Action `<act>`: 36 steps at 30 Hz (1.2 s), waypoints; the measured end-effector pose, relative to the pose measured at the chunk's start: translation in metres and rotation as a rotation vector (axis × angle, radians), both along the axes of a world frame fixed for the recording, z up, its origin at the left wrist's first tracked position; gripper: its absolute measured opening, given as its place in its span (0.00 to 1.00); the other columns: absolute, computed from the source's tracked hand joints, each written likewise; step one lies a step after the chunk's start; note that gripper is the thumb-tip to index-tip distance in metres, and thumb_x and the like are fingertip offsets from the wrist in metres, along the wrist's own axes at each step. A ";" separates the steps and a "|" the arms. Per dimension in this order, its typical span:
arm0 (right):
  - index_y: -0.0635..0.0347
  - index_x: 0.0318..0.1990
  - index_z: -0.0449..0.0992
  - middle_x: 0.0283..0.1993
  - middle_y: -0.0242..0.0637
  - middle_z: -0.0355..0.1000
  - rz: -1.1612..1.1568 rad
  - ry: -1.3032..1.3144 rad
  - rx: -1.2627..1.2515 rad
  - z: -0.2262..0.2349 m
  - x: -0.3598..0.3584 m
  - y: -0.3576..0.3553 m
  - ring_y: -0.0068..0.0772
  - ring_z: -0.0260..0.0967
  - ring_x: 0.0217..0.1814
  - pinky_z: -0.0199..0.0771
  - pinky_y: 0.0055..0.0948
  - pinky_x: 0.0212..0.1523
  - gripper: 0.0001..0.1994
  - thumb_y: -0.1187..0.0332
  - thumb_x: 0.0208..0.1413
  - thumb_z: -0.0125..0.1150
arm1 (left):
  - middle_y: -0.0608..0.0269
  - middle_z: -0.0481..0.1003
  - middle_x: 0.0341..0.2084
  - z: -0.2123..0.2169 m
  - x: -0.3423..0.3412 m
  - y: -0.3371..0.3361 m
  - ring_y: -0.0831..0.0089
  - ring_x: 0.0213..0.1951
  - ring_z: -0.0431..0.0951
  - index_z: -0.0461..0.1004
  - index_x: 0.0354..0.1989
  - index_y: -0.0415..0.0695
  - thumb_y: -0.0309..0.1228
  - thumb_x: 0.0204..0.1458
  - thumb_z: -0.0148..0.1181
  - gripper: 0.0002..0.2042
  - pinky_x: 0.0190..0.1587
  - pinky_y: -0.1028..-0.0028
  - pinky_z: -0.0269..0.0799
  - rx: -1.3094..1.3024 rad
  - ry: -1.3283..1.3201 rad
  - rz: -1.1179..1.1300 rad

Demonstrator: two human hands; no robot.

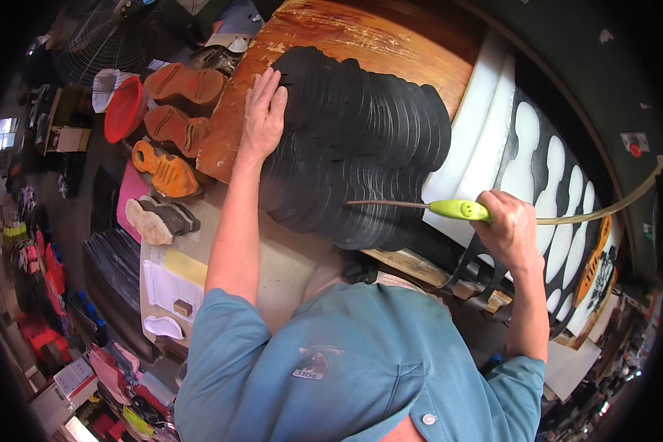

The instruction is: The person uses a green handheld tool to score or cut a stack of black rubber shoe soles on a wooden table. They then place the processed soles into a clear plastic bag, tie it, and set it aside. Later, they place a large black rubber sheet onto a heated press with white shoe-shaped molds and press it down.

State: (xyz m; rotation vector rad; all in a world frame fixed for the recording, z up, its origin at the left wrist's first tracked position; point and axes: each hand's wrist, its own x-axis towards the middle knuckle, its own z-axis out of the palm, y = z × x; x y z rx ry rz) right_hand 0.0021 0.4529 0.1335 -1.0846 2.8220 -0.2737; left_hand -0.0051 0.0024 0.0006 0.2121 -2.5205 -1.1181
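Note:
Overlapping black shoe soles [353, 147] lie fanned out in two rows on a worn wooden board. My left hand [264, 118] lies against the far left edge of the soles, fingers stretched out, holding nothing. My right hand [510, 228] is closed round a green-handled tool [453, 210] with a long thin rod. The rod points left, over the near row of soles; whether its tip touches them I cannot tell. From the back of the tool a yellowish hose [604, 214] curves up to the right.
Orange sole moulds [188, 82] and a red bowl [125, 110] stand left of the wooden board [376, 29]. Papers [169, 287] lie on the pale table nearer me. To the right is a sheet with sole-shaped cut-outs [549, 184]. A fan [107, 37] stands far left.

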 end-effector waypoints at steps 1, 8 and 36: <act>0.59 0.32 0.73 0.28 0.40 0.73 -0.048 0.006 -0.046 0.000 0.001 0.006 0.48 0.76 0.32 0.75 0.43 0.32 0.13 0.73 0.45 0.74 | 0.48 0.62 0.75 0.000 0.000 0.000 0.50 0.79 0.53 0.68 0.72 0.39 0.52 0.73 0.45 0.31 0.80 0.51 0.40 -0.008 0.003 0.000; 0.58 0.33 0.74 0.29 0.39 0.74 -0.053 0.037 0.028 0.005 0.009 0.046 0.47 0.76 0.32 0.75 0.43 0.32 0.12 0.71 0.46 0.75 | 0.48 0.63 0.75 -0.002 -0.001 -0.001 0.50 0.79 0.54 0.70 0.71 0.39 0.50 0.72 0.52 0.30 0.80 0.51 0.42 -0.034 0.025 -0.003; 0.61 0.36 0.75 0.33 0.47 0.78 -0.504 0.259 0.076 0.024 0.014 0.082 0.55 0.78 0.35 0.76 0.46 0.35 0.09 0.70 0.53 0.70 | 0.49 0.63 0.75 0.004 0.001 0.003 0.54 0.77 0.58 0.68 0.72 0.37 0.46 0.73 0.51 0.28 0.78 0.61 0.50 -0.153 -0.022 0.020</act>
